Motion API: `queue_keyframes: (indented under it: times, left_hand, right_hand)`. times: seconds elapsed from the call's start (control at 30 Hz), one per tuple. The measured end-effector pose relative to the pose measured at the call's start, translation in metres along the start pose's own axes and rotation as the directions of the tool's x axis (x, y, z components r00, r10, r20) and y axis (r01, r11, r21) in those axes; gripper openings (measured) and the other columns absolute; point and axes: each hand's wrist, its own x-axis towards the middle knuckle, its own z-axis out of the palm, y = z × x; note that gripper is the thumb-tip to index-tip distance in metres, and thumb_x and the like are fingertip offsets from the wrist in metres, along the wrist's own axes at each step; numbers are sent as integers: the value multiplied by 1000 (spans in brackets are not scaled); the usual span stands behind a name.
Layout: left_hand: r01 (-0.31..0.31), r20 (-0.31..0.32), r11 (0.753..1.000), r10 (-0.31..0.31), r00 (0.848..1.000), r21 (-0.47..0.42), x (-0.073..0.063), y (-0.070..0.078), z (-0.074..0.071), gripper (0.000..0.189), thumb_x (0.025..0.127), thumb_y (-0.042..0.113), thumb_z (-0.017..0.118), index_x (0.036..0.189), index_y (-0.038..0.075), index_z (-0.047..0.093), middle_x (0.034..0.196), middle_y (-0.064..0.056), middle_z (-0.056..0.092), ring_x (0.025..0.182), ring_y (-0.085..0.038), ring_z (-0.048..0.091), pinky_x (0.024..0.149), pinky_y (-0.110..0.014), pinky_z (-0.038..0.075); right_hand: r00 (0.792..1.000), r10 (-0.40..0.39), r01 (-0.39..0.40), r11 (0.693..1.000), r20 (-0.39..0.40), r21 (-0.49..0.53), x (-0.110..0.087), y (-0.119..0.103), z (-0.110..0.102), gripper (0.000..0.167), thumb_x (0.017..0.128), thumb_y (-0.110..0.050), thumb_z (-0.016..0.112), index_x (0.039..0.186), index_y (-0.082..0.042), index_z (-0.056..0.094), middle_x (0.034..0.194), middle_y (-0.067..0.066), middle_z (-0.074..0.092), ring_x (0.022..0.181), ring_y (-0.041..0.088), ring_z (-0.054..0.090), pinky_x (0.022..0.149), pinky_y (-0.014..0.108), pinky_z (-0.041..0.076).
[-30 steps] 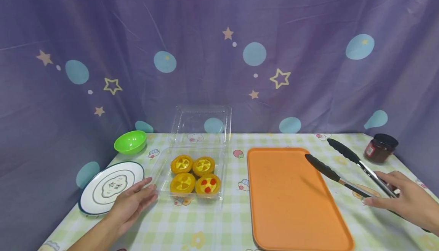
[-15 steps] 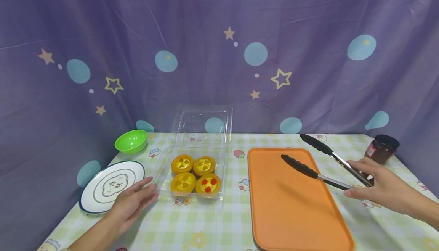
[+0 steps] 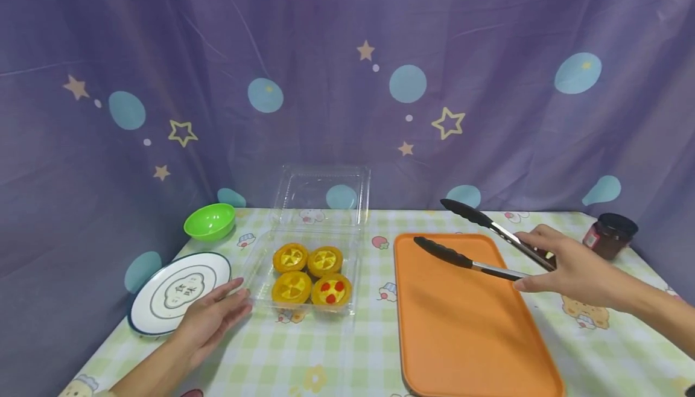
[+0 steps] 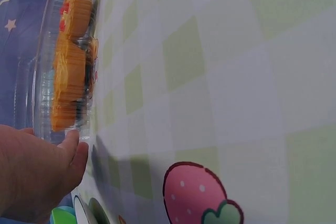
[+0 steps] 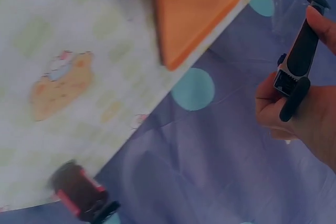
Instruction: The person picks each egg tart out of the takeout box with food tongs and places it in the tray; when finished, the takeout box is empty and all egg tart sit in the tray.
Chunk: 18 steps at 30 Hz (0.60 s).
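In the head view, a clear plastic clamshell box point(image 3: 355, 276) stands with its lid raised, holding several egg tarts. One tart point(image 3: 332, 290) has red spots on top. My left hand point(image 3: 212, 318) is at the box's left side, fingers extended; the left wrist view shows those fingertips point(image 4: 71, 137) right at the box's lower corner. My right hand point(image 3: 575, 270) grips a pair of steel tongs point(image 3: 447, 254) with black tips. The tongs are spread apart, their tips pointing left above the far part of an orange tray point(image 3: 467, 324), with nothing between them.
A white plate point(image 3: 146, 306) with a dark rim lies left of the box, and a green bowl point(image 3: 210, 222) is behind it. At the far right stands a dark jar point(image 3: 609, 237) with a black lid. A purple curtain point(image 3: 326, 125) hangs behind the checked tablecloth point(image 3: 326, 361).
My right hand has carried the spread tongs leftward and slightly farther away, from the right edge of the tray to over it. The left hand stays at the box.
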Motion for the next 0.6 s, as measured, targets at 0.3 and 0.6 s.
queue_keyframes:
  times: [0.3,0.6]
  left_hand:
    - [0,4,1000,0,1000,-4,0,1,-1,64,98,7,55,150,-3,20,123,-7,52,93,-10,63,95,-28,54]
    - [-4,12,1000,4,1000,-1,-1,1,-1,64,98,7,55,150,-4,20,120,-6,54,94,-10,63,96,-28,54]
  right_hand:
    - [998,11,-14,999,68,43,31,-24,4,88,73,-39,83,140,4,45,118,14,47,91,26,47,64,28,43]
    - [993,-11,0,996,122,90,56,-43,17,88,73,-38,84,139,5,45,106,5,48,89,22,41,65,27,38]
